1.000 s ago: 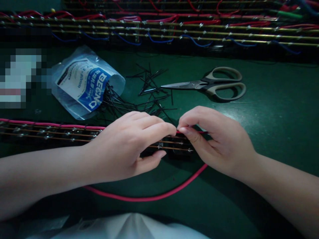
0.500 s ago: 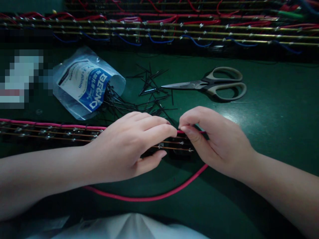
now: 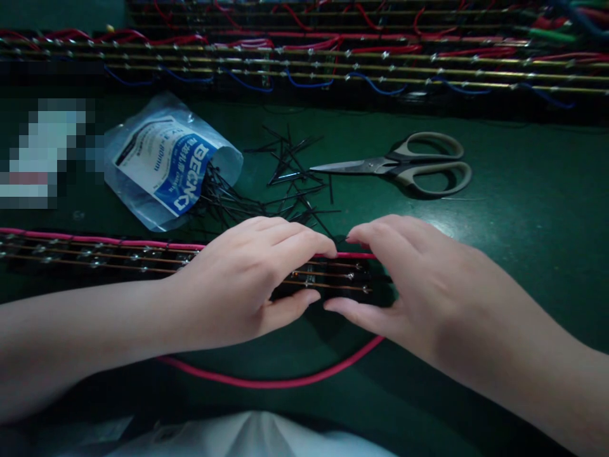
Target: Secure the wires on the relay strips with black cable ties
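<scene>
A long black strip with copper rods (image 3: 118,261) lies across the bench, a red cable (image 3: 90,237) running along its far edge. Another length of red cable loops below the strip. My left hand (image 3: 252,273) spans the strip near its right end, fingers at the far edge by the cable and thumb at the near side. At the strip's end is my right hand (image 3: 409,285), fingers and thumb spread apart around it. A dark cable-tie end shows by its index fingertip; whether it touches is unclear. The palms hide part of the strip.
Beyond my hands lie scissors (image 3: 371,166), loose black cable ties (image 3: 290,155) and an open plastic bag (image 3: 157,168) spilling more ties. Long wired racks (image 3: 304,57) with red and blue wires line the back. A blurred-out patch is at left.
My right hand has opened from a pinch at the red cable, its thumb moving down toward the near side of the strip. My left hand has stayed nearly in place.
</scene>
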A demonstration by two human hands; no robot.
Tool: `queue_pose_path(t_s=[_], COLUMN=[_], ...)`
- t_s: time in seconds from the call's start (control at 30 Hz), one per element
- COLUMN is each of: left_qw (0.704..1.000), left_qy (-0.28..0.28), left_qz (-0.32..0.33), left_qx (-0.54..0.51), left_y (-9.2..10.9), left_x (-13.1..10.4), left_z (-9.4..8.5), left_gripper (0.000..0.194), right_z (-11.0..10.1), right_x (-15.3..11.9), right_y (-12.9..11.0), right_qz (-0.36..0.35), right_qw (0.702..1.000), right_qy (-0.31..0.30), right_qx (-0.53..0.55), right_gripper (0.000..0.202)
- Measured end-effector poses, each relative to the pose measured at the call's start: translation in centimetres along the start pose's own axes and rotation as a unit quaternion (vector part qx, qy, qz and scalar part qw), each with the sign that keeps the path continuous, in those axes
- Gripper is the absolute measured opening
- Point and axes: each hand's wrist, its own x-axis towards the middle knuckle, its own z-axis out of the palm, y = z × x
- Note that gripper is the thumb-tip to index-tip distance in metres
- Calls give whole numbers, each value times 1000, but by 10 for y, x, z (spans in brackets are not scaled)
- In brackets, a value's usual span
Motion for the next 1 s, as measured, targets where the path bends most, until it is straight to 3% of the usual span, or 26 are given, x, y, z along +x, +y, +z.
queue_pose_path(t_s=[0.3, 0.53, 0.73, 1.0], left_qw=[1000, 1000, 1000, 999], left_qy=[3, 20, 15, -11], left_qz=[-4, -1, 4, 20], left_qx=[-2, -7, -13, -37], left_y=[-1, 0, -2, 1], left_x=[3, 2, 3, 3], left_z=[1, 0, 0, -2], left_gripper=[27, 26, 26, 24], right_z=[-10, -9, -7, -11], right_x=[-3, 0, 3, 12], right_y=[-4, 0, 6, 12], right_qz=[-30, -53, -25, 68], right_qw=[998, 999, 999, 967], right_qy=[-10, -2, -6, -79], right_qx=[-55, -4, 44, 233], right_gripper=[31, 29, 38, 12])
